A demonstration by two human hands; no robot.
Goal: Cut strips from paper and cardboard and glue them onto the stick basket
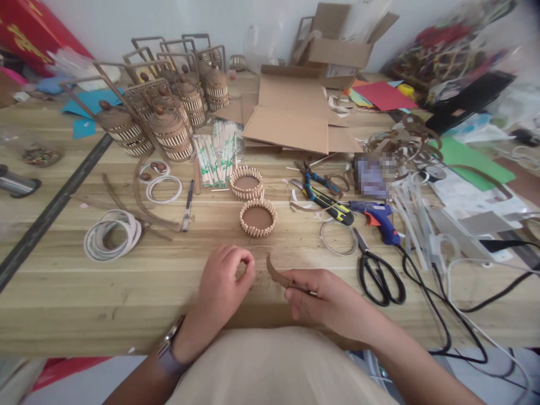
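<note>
My right hand (320, 292) pinches a short curved brown strip (276, 274) between thumb and fingers, its free end pointing up and left. To the left, my left hand (228, 278) is closed in a pinch, thumb against forefinger; anything between the tips is too small to make out. Both hands hover over the table's near edge, apart from each other. Just beyond them are two small round baskets of upright wooden sticks with brown bases: the nearer basket (258, 218) and the farther basket (246, 183).
Scissors (382, 275), a blue glue gun (377, 219) with a cord and a yellow-black cutter (329, 203) lie right. Tape rolls (113, 235) and a craft knife (188, 207) are left. Behind stand several lidded, handled baskets (171, 135), stick packets (217, 154) and cardboard (291, 121).
</note>
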